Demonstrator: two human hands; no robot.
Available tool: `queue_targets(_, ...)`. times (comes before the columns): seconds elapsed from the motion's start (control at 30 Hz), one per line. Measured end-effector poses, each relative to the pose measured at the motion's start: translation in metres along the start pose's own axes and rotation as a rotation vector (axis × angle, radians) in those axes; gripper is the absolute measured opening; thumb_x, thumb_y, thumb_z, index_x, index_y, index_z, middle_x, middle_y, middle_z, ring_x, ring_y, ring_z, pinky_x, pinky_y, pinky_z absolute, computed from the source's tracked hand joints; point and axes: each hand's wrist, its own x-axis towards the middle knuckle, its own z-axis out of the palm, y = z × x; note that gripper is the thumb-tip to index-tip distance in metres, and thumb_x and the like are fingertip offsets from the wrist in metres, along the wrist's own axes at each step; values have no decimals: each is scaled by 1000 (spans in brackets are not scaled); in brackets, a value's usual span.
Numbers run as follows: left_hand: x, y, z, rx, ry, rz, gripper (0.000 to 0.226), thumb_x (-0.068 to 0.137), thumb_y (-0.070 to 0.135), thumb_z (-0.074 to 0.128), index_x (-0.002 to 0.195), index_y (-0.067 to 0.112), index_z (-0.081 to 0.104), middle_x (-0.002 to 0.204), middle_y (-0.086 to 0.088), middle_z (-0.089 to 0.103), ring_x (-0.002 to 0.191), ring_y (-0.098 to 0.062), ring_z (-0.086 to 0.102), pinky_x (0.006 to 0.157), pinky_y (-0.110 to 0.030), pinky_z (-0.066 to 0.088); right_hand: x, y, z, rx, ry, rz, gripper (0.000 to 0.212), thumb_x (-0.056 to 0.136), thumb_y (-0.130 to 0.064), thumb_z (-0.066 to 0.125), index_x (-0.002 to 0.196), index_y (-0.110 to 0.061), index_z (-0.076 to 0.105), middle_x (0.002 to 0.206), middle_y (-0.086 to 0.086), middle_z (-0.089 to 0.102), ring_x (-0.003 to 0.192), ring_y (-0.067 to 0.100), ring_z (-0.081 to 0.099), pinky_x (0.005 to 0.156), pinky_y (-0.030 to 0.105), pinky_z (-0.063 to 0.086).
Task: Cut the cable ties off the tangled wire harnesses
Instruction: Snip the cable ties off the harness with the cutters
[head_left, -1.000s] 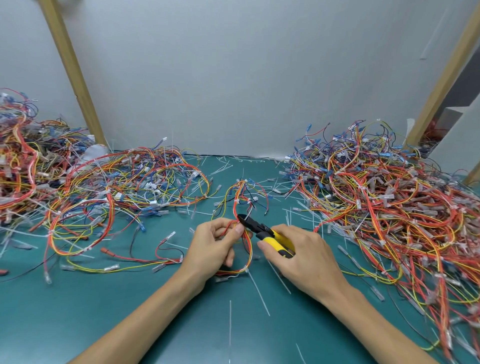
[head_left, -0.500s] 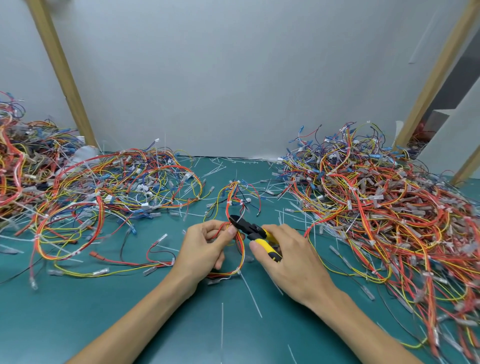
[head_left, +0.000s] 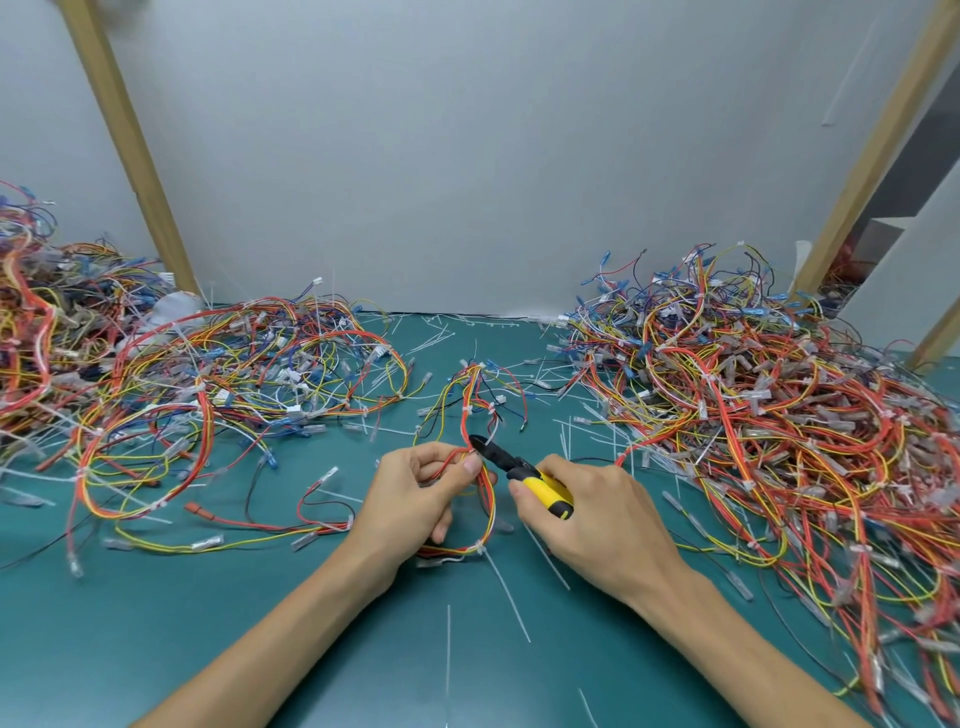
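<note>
My left hand (head_left: 415, 496) pinches a small red, orange and yellow wire harness (head_left: 480, 405) between thumb and fingers at the table's middle. The harness loops away from me and also curls down under my hand to a white cable tie (head_left: 479, 547). My right hand (head_left: 597, 514) grips yellow-handled cutters (head_left: 524, 473). Their black jaws point left and touch the wires right beside my left thumb. Another white tie (head_left: 466, 411) binds the harness further up.
A big heap of wire harnesses (head_left: 769, 431) fills the right side of the green table (head_left: 156, 623). Another heap (head_left: 182, 395) spreads across the left. Cut white tie pieces (head_left: 506, 597) lie scattered between and in front of my hands. Wooden posts (head_left: 130, 145) lean against the grey wall.
Both hands stay together on the small harness. The cutter jaws have edged in against the wires by my left thumb. The view shifted slightly.
</note>
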Motion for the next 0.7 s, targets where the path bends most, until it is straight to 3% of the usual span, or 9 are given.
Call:
queue_targets(0.2,0,2,-2,7,-10,-13,23,94,26,62,91,4,68,86,1,77,30,-7,32,38,-12,26,0,1,-1,-1,-40,-5,43,88,-68,37,81,-27,49,65,-8,49,65,14,48,58,35,38)
queue_targets(0.37,-1,4,-1,-18,-33,-20,21,93,24,62,90,4,67,91,-2,77,29,-7,30,35,-12,26,3,-1,-9,71,-123,76,65,83,-73,29,73,-14,54,56,6,50,59,22,48,61,40,46)
queue_targets(0.57,0,2,-1,-26,-16,-41,25,91,26,65,89,2,66,87,-8,76,27,-9,31,33,-13,23,4,-1,-15,792,-569,346,58,100,-55,39,84,-4,62,62,15,64,48,30,63,44,29,50)
queue_targets(0.7,2,1,0,-20,-3,-35,24,88,26,67,84,3,64,82,-14,74,27,-10,34,33,-12,23,5,-4,-16,896,-658,373,60,101,-55,35,89,-3,62,65,16,63,49,29,63,45,28,51)
